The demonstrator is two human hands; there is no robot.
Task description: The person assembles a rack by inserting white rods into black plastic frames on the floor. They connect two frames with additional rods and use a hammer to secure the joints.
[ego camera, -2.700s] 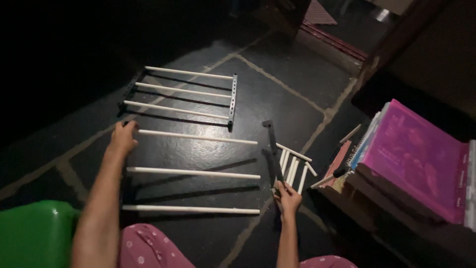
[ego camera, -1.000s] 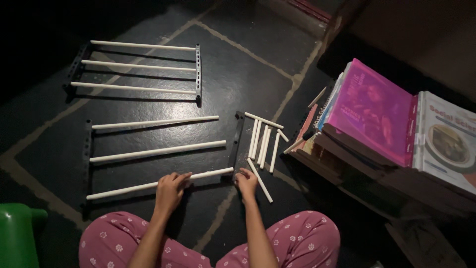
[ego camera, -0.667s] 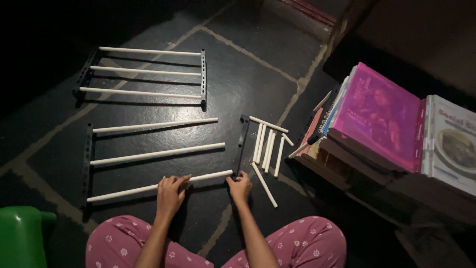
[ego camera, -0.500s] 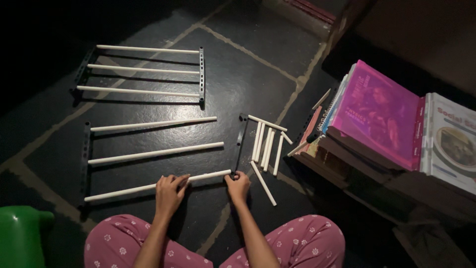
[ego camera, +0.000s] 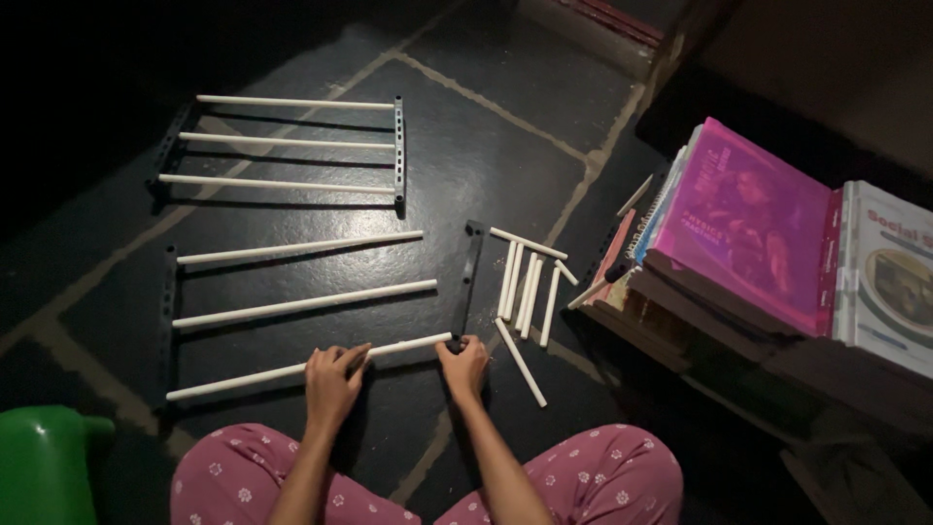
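Observation:
My left hand (ego camera: 333, 381) grips the nearest long white rod (ego camera: 243, 377) near its right part. My right hand (ego camera: 466, 365) holds the near end of a black side bar (ego camera: 470, 275), right where that rod's tip meets it. Two more long white rods (ego camera: 303, 304) lie parallel beyond, their left ends in another black side bar (ego camera: 169, 313). Their right ends stop short of the black bar I hold.
A finished frame of three white rods (ego camera: 282, 142) lies farther off on the dark stone floor. Several short white rods (ego camera: 527, 292) lie right of the bar. A stack of books (ego camera: 748, 233) stands at right, a green plastic thing (ego camera: 49, 465) at lower left.
My right hand slid left from the short rods onto the black bar's near end. The near rod's tip now meets that bar. My left hand stays on the rod.

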